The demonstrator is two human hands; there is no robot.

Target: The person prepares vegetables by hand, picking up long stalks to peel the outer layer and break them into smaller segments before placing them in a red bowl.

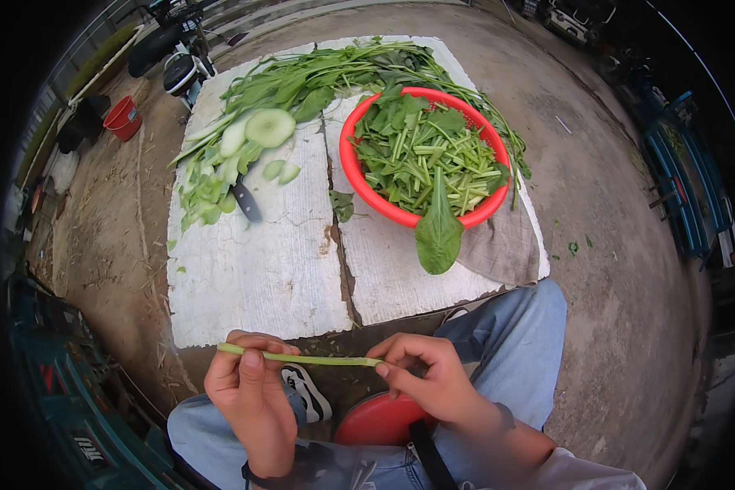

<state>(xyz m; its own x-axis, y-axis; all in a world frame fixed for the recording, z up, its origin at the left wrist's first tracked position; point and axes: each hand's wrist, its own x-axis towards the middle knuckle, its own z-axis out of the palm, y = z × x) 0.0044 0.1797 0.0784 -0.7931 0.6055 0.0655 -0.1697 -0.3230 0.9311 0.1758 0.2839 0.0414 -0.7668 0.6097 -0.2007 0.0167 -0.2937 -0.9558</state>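
Between my two hands, over my lap, a thin green stem (318,360) runs level. The thumb and fingers of my left hand (251,383) pinch its left part, while my right hand (425,373) grips its right end with the fingertips. Beyond them on the white table, a red plastic colander (376,207) holds cut stems and leaves (425,144), and one broad leaf (439,236) hangs over its rim. A pile of long leafy greens (282,79) lies at the far side. A knife (246,200) with a dark handle has its blade hidden under pale green slices (269,128) and chopped pieces.
The white table (251,275) has a lengthwise gap; a grey cloth (502,248) lies at its right edge. Below my hands is a red round object (380,419), partly hidden. A red bucket (122,118) and a scooter (180,73) stand at left, blue metal racks (680,184) at right.
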